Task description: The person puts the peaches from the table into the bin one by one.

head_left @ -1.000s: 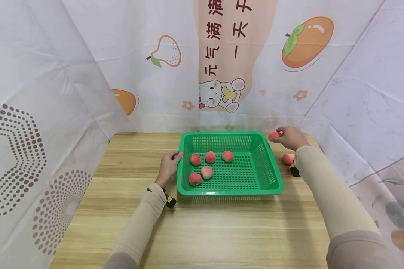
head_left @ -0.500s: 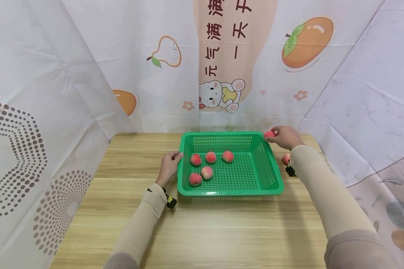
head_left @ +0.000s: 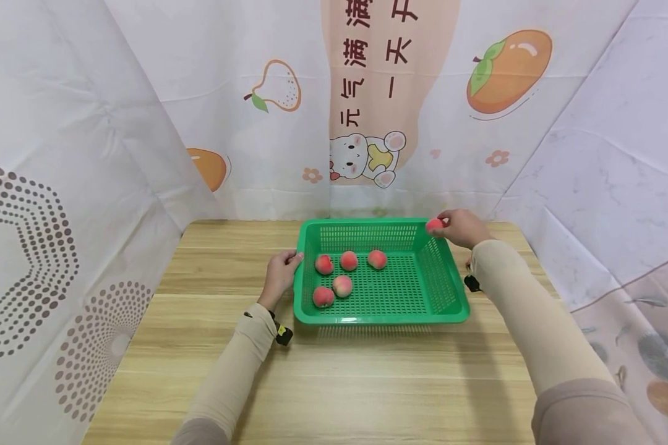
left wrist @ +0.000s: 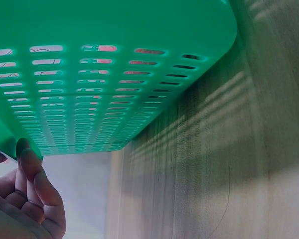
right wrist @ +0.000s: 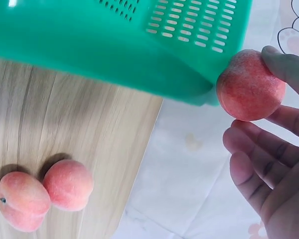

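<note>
The green basket's (head_left: pixel 380 316) left rim is being touched by the left hand (head_left: pixel 281 272), its fingers relaxed. Five peaches (head_left: pixel 342 285) are lying inside the basket on the wooden surface (head_left: pixel 334 383). A held peach (head_left: pixel 435 225) is being pinched by the right hand (head_left: pixel 461 227) over the basket's far right corner. Two loose peaches (right wrist: pixel 69 184) are lying together on the surface beside the basket's right wall.

Bright, even light, soft shadows; both wrist views blurred up close.
</note>
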Tool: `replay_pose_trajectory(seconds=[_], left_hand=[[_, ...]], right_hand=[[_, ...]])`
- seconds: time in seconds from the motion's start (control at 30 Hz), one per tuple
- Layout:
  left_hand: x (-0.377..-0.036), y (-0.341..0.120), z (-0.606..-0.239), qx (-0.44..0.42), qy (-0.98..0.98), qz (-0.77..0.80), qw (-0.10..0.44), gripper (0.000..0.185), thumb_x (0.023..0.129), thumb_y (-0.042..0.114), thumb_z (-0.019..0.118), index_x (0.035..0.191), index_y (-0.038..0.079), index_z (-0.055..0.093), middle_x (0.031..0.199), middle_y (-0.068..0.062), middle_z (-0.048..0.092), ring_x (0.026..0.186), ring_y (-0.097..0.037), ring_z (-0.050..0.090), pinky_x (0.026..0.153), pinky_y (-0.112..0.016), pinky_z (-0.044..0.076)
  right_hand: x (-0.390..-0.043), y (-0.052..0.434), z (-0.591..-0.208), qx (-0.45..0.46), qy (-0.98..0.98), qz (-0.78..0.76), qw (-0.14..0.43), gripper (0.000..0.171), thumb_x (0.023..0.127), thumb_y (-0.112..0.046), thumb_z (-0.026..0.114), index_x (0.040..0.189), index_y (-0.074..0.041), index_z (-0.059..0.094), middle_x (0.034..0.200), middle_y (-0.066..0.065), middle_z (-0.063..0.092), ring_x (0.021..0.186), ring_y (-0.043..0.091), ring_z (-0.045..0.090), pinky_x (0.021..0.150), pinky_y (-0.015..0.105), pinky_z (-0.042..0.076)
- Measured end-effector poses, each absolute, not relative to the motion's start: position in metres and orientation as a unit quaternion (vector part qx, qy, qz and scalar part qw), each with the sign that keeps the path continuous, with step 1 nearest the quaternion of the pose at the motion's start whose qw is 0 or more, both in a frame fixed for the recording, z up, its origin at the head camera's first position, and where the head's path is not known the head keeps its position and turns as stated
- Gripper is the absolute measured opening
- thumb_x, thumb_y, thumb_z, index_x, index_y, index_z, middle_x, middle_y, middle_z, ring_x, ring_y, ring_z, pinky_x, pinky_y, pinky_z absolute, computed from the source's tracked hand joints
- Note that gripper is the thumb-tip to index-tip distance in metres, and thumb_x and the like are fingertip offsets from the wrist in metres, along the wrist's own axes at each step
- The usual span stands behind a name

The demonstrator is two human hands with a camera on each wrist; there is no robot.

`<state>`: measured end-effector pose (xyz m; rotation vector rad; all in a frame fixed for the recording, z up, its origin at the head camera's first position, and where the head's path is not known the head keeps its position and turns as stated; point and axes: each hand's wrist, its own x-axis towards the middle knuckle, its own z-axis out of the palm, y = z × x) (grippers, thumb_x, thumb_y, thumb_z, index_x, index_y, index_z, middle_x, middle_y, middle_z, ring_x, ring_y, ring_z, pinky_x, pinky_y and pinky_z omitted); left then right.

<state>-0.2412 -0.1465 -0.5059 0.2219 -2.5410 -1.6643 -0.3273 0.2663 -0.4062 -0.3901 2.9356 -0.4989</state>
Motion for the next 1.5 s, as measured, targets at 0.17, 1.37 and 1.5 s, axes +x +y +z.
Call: replay_pose_trajectory(seconds=[0.17, 1.37, 1.5], left_hand=[[-0.241, -0.146, -0.506, 0.075, -0.833, -0.546, 0.045, 0.038, 0.099, 0.031, 0.058, 0.12, 0.001, 0.067, 0.093, -0.009, 0.063, 0.082, -0.016, 0.054, 0.068, -0.023, 0.044], [-0.242, -0.147, -0.506, 0.071, -0.831, -0.55, 0.053, 0.035, 0.098, 0.03, 0.059, 0.119, 0.003, 0.068, 0.087, -0.006, 0.061, 0.078, -0.014, 0.052, 0.067, -0.023, 0.043], [-0.242, -0.147, -0.507, 0.071, -0.832, -0.548, 0.05, 0.036, 0.099, 0.03, 0.058, 0.12, 0.002, 0.067, 0.088, -0.006, 0.062, 0.079, -0.014, 0.053, 0.067, -0.022, 0.043]], right_hand=[[-0.329, 0.261, -0.409, -0.134, 0.973, -0.171, 0.08, 0.056, 0.091, -0.038, 0.064, 0.127, 0.005, 0.058, 0.116, 0.026, 0.064, 0.098, 0.035, 0.06, 0.083, 0.051, 0.049], [-0.329, 0.23, -0.418, -0.136, 0.97, -0.168, 0.107, 0.057, 0.09, -0.037, 0.067, 0.128, 0.004, 0.057, 0.122, 0.025, 0.063, 0.108, 0.038, 0.06, 0.093, 0.055, 0.047], [-0.331, 0.228, -0.423, -0.138, 0.97, -0.165, 0.113, 0.057, 0.089, -0.037, 0.068, 0.128, 0.004, 0.058, 0.122, 0.024, 0.063, 0.108, 0.038, 0.06, 0.093, 0.055, 0.047]])
